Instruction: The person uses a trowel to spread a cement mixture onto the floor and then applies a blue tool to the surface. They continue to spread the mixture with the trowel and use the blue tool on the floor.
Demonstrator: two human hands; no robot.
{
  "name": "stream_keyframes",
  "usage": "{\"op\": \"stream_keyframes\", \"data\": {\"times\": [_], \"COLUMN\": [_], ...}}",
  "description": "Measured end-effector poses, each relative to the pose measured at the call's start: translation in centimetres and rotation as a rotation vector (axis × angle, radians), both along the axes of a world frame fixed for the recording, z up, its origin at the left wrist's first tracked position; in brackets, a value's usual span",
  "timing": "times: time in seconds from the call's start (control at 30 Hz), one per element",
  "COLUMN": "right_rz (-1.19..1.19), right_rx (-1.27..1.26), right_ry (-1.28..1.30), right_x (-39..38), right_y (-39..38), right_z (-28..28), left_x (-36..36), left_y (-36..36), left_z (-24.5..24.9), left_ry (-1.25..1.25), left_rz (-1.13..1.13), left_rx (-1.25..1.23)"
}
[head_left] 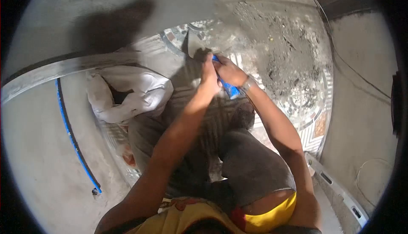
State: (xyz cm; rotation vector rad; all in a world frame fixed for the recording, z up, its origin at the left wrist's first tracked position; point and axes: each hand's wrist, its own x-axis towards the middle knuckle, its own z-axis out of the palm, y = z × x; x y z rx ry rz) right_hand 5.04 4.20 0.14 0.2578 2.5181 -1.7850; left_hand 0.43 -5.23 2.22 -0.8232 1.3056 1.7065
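Note:
A trowel [196, 47] with a pale metal blade and a blue handle is held out in front of me, its blade pointing up and left. My right hand [233, 73] wraps round the blue handle, whose end sticks out below the fist. Close against it, my left hand [209, 77] has its fingers pressed together at the upper handle, by the base of the blade. Some of the left fingers are hidden. Beneath both hands lies a dusty patterned tile floor [187, 74].
Loose grey mortar [289, 51] is spread on the floor at right. A white sack [144, 91] stands left of my legs. A blue conduit [70, 132] runs along the left wall. At lower right leans a spirit level [335, 187]. A cable [340, 55] hangs along the right wall.

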Motion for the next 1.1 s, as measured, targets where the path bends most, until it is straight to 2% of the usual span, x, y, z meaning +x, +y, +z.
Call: {"op": "stream_keyframes", "data": {"times": [0.03, 0.1, 0.17, 0.2, 0.23, 0.27, 0.3, 0.37, 0.4, 0.47, 0.5, 0.57, 0.6, 0.63, 0.7, 0.73, 0.77, 0.83, 0.9, 0.93, 1.0, 1.1], "right_rz": [-0.006, -0.213, -0.163, -0.166, -0.269, -0.162, -0.070, -0.149, -0.214, -0.322, -0.241, -0.090, -0.098, -0.111, -0.151, 0.027, 0.145, 0.165, 0.144, 0.134, 0.281, 0.437], "right_rx": [-0.046, -0.388, 0.019, 0.232, -0.157, -0.069, 0.019, -0.199, -0.207, -0.203, -0.118, 0.046, -0.052, -0.147, -0.269, 0.005, 0.301, 0.241, 0.187, 0.107, 0.733, 0.740], "right_ry": [0.030, -0.386, -0.223, -0.153, -0.394, -0.250, -0.098, -0.531, -0.520, -0.471, -0.392, -0.232, -0.279, -0.326, -0.521, -0.354, -0.165, -0.193, -0.255, -0.345, 0.133, -0.131], "right_x": [-0.1, 0.4, 1.3, 1.4, 1.3, 1.0, 0.4, -0.1, 0.2, -0.4, -0.6, -0.3, -0.6, -0.8, -1.3, -1.1, -0.9, -1.4, -2.0, -2.3, -1.7, -2.1], "right_y": [-0.2, 0.1, -0.5, -1.0, -1.3, -1.2, -1.3, -1.0, -1.0, -0.4, -0.2, -0.1, -0.1, -0.1, 0.7, 1.3, 1.8, 1.9, 2.3, 2.6, 2.9, 2.2], "right_z": [-0.4, 2.1, 2.7, 4.3, 5.9, 3.6, 2.6, 1.6, 3.5, 8.0, 7.3, 2.8, 2.2, 1.5, 6.2, 4.4, 2.8, 5.2, 7.6, 8.1, 5.6, 5.7], "left_x": [-0.1, -1.1, -0.4, 0.0, 0.4, 0.6, 0.6, -0.1, -0.7, -0.5, -0.8, -0.6, -0.3, -0.4, -0.7, -0.9, -0.6, -0.1, -0.6, -0.6, -0.9, -0.7], "left_y": [0.3, 0.6, 1.3, 1.0, 0.8, 0.2, -0.3, 0.7, 0.7, 1.4, 1.8, 0.1, -0.7, -0.3, 0.7, 1.0, 1.2, 1.9, 2.6, 3.2, 3.5, 2.5], "left_z": [-0.2, 0.5, 1.8, 2.9, 3.6, 1.1, 0.9, 0.4, 0.4, 1.6, 2.1, 2.2, 1.8, 1.1, -0.8, -1.7, -0.8, 1.7, 0.6, 0.5, 2.0, 1.7], "left_ry": [0.009, 0.057, 0.069, 0.073, 0.071, -0.009, -0.022, -0.052, 0.077, 0.056, 0.056, -0.028, -0.077, -0.092, -0.089, -0.064, -0.094, -0.147, -0.098, -0.070, -0.028, -0.004], "left_rz": [0.014, -0.394, -0.416, -0.332, -0.256, -0.156, -0.097, -0.137, -0.284, -0.253, -0.233, -0.176, -0.157, -0.138, -0.127, -0.138, -0.088, 0.007, 0.040, 0.020, -0.018, -0.020], "left_rx": [-0.014, 0.033, -0.030, -0.096, -0.163, -0.144, -0.132, -0.203, -0.084, -0.143, -0.171, 0.061, 0.170, 0.170, 0.251, 0.333, 0.269, 0.146, 0.225, 0.163, 0.054, 0.064]}}
